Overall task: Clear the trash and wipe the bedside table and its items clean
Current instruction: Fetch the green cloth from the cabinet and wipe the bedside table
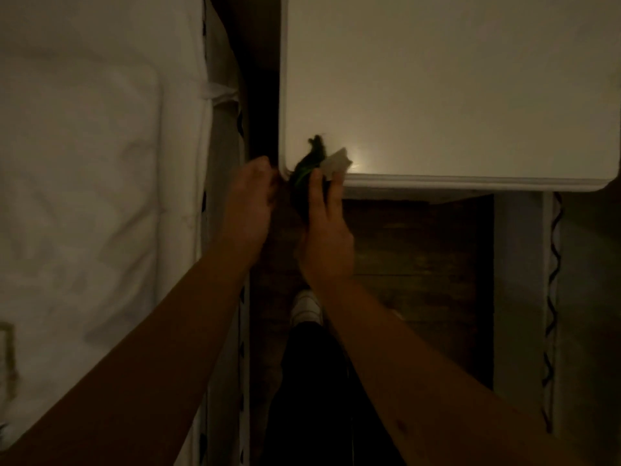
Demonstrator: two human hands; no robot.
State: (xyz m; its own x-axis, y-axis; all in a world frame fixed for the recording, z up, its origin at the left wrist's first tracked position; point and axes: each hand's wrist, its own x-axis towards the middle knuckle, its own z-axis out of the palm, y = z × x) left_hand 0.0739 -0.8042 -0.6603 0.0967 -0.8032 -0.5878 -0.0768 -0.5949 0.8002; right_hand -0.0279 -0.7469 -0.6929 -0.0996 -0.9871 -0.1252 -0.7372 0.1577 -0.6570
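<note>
The white bedside table [453,89] fills the upper right of the dim head view, its top bare. At its front left corner my right hand [324,230] grips a dark wad with green streaks [311,163] and a pale crumpled scrap [336,161], both lying over the table's edge. My left hand [250,203] is curled just left of that corner, fingers bent toward the dark wad; whether it touches the wad is hidden by shadow.
A bed with white bedding [94,163] lies along the left, a dark gap between it and the table. Wooden floor [420,257] shows below the table, with my dark trouser leg and white shoe [307,307]. A second bed's edge [524,280] stands at the right.
</note>
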